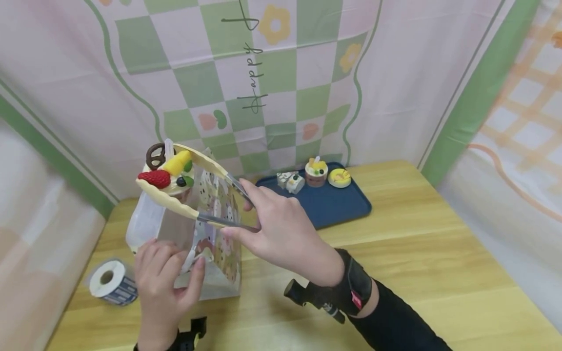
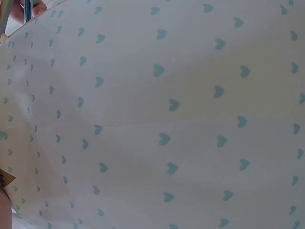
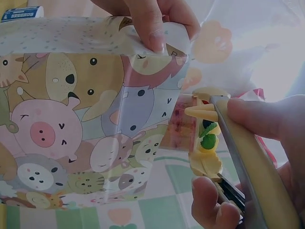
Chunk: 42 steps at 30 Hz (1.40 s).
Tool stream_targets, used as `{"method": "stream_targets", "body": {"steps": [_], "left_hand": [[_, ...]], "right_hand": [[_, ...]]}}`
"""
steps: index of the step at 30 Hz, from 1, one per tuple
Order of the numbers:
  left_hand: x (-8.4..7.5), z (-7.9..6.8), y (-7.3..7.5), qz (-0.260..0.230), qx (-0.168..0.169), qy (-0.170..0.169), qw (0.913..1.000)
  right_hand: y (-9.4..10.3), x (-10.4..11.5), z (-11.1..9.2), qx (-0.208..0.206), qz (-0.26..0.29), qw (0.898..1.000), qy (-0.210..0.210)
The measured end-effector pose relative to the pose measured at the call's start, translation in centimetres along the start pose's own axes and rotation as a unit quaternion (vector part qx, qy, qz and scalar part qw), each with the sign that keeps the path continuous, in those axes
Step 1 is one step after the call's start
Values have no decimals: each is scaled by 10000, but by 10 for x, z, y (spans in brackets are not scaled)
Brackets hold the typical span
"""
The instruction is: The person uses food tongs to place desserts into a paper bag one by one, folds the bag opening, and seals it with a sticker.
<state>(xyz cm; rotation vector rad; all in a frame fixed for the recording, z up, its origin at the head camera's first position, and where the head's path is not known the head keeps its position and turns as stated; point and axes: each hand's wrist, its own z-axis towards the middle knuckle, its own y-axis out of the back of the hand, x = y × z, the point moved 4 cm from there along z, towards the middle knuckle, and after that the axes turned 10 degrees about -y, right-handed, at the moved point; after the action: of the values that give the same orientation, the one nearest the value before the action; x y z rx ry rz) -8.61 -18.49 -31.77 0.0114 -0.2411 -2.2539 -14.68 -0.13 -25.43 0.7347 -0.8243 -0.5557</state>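
My right hand (image 1: pixel 285 224) grips a pair of tongs (image 1: pixel 210 219) with cream-coloured scalloped tips. Between the tips is a dessert cup (image 1: pixel 186 195) topped with a strawberry, yellow fruit and a chocolate pretzel. It is held up at the open top of a paper bag (image 1: pixel 226 234) printed with cartoon animals. My left hand (image 1: pixel 162 273) pinches the bag's rim, thumb on one side, as the right wrist view also shows on the bag (image 3: pixel 71 119). A heart-printed side of the bag (image 2: pixel 167 119) fills the left wrist view, so most of that hand is hidden there.
On the dark blue tray (image 1: pixel 329 209) at the back stand another dessert cup (image 1: pixel 316 173), a round yellow pastry (image 1: pixel 340 178) and small white cake pieces (image 1: pixel 294 183). A label roll (image 1: pixel 114 282) lies left of the bag. A printed curtain (image 1: pixel 281 73) hangs behind the wooden table (image 1: pixel 421 253).
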Motion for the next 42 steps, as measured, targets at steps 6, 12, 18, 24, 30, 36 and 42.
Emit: {"method": "stream_targets", "body": {"steps": [6, 12, 18, 24, 30, 36, 42], "left_hand": [[-1, 2, -3, -14, -60, -108, 9999], [0, 4, -2, -106, -215, -165, 9996], [0, 4, -3, -124, -269, -154, 9994], [1, 2, -2, -150, -264, -132, 9995], [1, -3, -3, -185, -254, -112, 9994], [0, -4, -3, -199, -322, -134, 9992], [1, -4, -2, -160, -380, -122, 9991]], "right_hand": [[-1, -1, 2, 20, -82, 9999, -99], [4, -7, 3, -192, 336, 9988, -314], [5, -25, -1, -137, 543, 9955, -762], [5, -49, -10, -125, 534, 9910, -1223], [3, -72, -21, -272, 522, 9859, -1567], [2, -88, -27, -347, 451, 9836, -1714], [4, -97, -29, -411, 387, 9809, -1859]]}}
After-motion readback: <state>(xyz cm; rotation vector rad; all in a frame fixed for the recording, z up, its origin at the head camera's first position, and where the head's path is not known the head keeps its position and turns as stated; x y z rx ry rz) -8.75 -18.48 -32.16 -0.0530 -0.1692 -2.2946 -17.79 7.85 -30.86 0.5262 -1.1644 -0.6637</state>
